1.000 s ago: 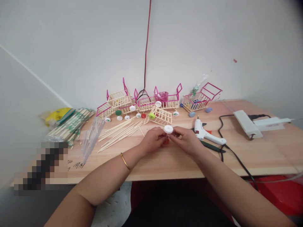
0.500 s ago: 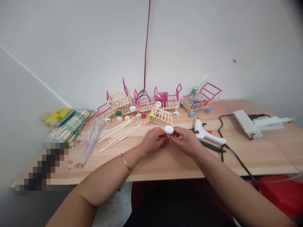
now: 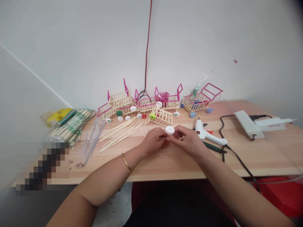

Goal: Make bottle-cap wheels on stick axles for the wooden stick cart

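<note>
A round white cap [image 3: 169, 130] is held up between my two hands, over the middle of the table. My left hand [image 3: 155, 141] has its fingers pressed together at the cap's left and underside, and an orange-red piece [image 3: 167, 142] shows just below them. From the right, my right hand [image 3: 186, 139] pinches near the cap's edge with thumb and forefinger. What the fingertips grip under the cap is partly hidden. Just behind the hands lies a tipped stick frame [image 3: 163, 116] with a lime-green cap [image 3: 152, 116].
Small stick carts [image 3: 120, 99] with pink rims and cap wheels stand along the wall. Loose sticks [image 3: 120, 135], clear strips [image 3: 92, 140] and bagged sticks [image 3: 71, 126] lie left. Rightward are a white glue gun [image 3: 210, 135], dark-handled pliers [image 3: 214, 147], cables and a white power strip [image 3: 248, 124].
The right hand has shifted slightly, its fingers a little more raised around the white cap. The whole view has moved slightly.
</note>
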Motion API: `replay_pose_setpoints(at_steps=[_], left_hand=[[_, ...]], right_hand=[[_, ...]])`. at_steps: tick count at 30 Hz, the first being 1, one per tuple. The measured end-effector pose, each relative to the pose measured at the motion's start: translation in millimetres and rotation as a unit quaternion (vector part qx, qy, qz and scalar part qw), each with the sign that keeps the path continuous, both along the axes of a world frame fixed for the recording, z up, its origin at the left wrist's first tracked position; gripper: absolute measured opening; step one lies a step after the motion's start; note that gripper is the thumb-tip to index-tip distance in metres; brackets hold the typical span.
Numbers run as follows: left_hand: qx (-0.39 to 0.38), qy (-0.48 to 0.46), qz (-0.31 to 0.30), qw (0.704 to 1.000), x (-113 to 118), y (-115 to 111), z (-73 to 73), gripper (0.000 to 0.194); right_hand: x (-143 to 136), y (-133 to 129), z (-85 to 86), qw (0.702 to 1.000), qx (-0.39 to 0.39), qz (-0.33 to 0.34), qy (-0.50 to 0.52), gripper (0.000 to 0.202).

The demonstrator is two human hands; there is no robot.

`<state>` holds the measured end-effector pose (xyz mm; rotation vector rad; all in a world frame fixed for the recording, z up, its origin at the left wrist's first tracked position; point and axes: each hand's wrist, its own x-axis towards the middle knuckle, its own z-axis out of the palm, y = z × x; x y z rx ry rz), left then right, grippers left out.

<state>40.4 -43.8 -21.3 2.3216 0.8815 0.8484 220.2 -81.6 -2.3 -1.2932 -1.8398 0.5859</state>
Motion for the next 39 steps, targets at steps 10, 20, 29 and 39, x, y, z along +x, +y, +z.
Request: replay_pose_setpoints(at_steps=[10,20,29,39], left_hand=[[-0.014,0.005,0.016,1.000,1.0,-0.1,1.2,0.009],[-0.014,0.007,0.018,1.000,1.1,0.3,0.7,0.008],[-0.006,0.001,0.009,1.000,0.8,0.7,-0.4,0.011],[0.023,0.025,-0.010,0.999,-2.0,1.5,2.7,0.009]], right_hand=[[7.1,0.1,3.9,0.969,-0.169,0.051,0.174,0.036],[9.7,0.4,1.8,0.949,-0.231,0.091,0.196,0.032],[4.9,2.5,3.3,0.985,-0.135,0.067,0.087,0.033],[0.3,6.5,-6.2,0.995,-0.041,0.075,0.052,0.014]])
